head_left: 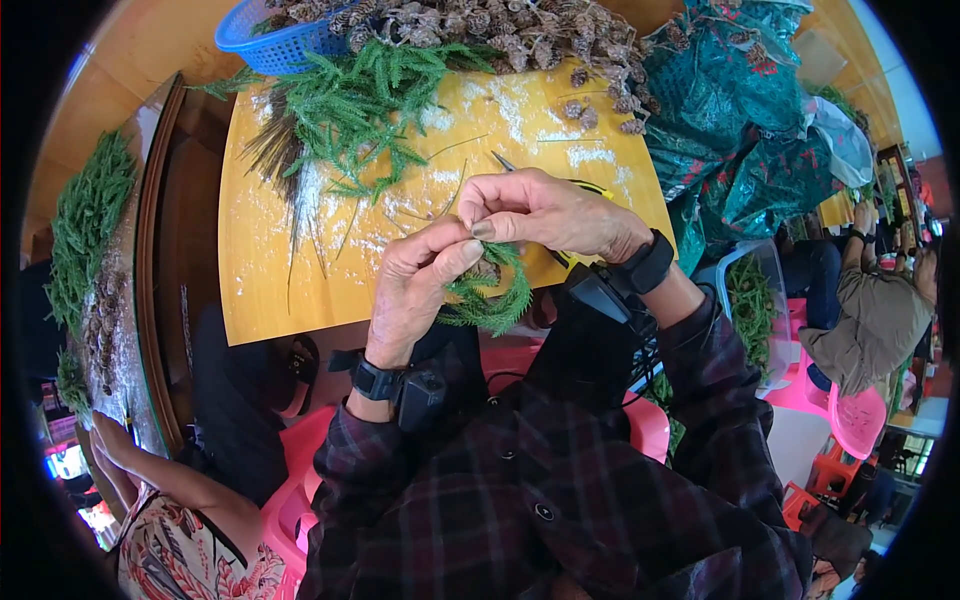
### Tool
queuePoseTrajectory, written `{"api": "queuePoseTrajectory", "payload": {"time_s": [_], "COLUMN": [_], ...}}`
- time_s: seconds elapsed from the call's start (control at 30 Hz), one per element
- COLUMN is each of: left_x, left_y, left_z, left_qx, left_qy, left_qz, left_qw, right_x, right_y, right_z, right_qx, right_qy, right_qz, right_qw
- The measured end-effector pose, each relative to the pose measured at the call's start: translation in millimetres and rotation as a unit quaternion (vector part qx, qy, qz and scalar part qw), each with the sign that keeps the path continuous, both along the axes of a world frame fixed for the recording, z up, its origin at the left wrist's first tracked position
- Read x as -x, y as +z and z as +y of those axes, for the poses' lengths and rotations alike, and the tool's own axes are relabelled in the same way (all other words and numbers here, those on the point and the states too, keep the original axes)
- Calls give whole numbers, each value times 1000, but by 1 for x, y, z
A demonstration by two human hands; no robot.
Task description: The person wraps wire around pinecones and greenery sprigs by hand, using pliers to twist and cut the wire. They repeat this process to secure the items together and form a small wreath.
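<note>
Curved just below your fingertips, at six o'clock from them, the evergreen sprig [510,300] looks light, springy and not slippery; its soft needles would probably bend or shed if squeezed, so the stem at the upper end seems the best hold. Your left hand [408,285] pinches that end between thumb and forefinger, while your right hand [560,220] has its thumb pressed to its fingertips right beside; what lies between those you cannot tell. Just behind your right hand sits a yellow-handled tool [592,187] with a pointed tip, likely pliers. Underneath spreads the yellow tabletop [260,250], smooth and flecked with white powder. At eleven o'clock lies a heap of green sprigs [375,105], with a blue plastic basket [290,55] beyond; from twelve to one, brown pine cones [540,35] pile up. A green plastic bag [720,140] slumps at two, a clear bin [775,300] of greenery stands past three. Farther off, a side table [150,120] bears more greenery at nine, and a co-worker [870,320] sits past three.
</note>
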State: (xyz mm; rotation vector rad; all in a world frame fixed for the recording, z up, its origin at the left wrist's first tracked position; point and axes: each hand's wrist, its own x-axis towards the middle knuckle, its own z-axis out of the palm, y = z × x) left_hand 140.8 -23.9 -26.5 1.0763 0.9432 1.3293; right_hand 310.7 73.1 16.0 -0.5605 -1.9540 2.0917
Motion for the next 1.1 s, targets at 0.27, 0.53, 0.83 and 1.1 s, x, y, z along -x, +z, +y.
{"api": "queuePoseTrajectory", "payload": {"time_s": [0.27, 0.53, 0.83, 1.1], "left_x": [-5, 9, 13, 13], "left_y": [10, 5, 17, 3], "left_z": [1, 2, 5, 4], "left_qx": [-85, -72, -86, -47], "left_qy": [70, 11, -59, -57], "left_qz": [87, 107, 159, 80], "left_qw": [990, 992, 982, 994], "right_x": [5, 6, 13, 16], "right_y": [-13, 8, 2, 20], "right_z": [-1, -1, 20, 15], "right_qx": [-19, 29, -54, -87], "right_qy": [-43, -73, -13, 1], "right_qz": [53, 4, 16, 12], "right_qw": [998, 997, 998, 996]}}
